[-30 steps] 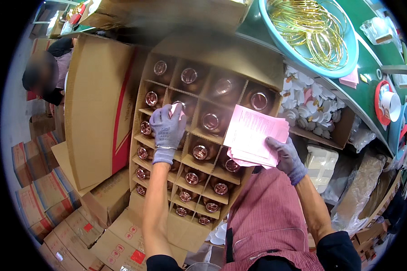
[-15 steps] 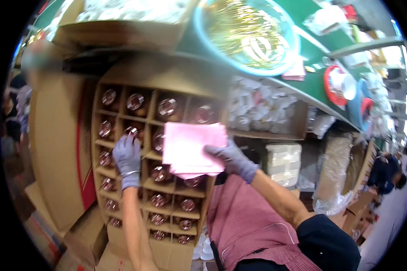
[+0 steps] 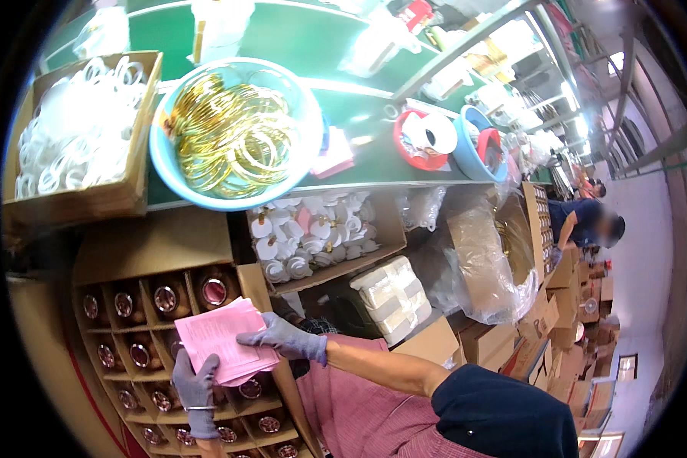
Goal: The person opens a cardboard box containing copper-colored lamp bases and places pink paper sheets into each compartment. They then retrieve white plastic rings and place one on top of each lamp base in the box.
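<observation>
My right hand (image 3: 286, 338), in a grey glove, grips a stack of pink paper slips (image 3: 225, 341) with the thumb on top. At the stack's lower left edge is my left hand (image 3: 195, 388), also gloved, its thumb and forefinger apart and the thumb touching the slips. Both hands are above a divided cardboard carton (image 3: 256, 286). In its cells stand several jar-like items with shiny round pinkish tops, such as one jar (image 3: 165, 298) near the far side. The slips and my hands hide some cells.
Beyond the carton, a blue basin (image 3: 311, 145) of gold rings and a box (image 3: 146, 145) of white rings rest by a green bench (image 3: 359, 107). Under it sits a carton (image 3: 393, 229) of white pieces. Taped white bundles (image 3: 389, 301) lie to the right. A co-worker (image 3: 580, 221) stands farther right.
My left hand has moved from a jar top in the carton to the edge of the pink slips. My view has swung right, showing more of the bench and room.
</observation>
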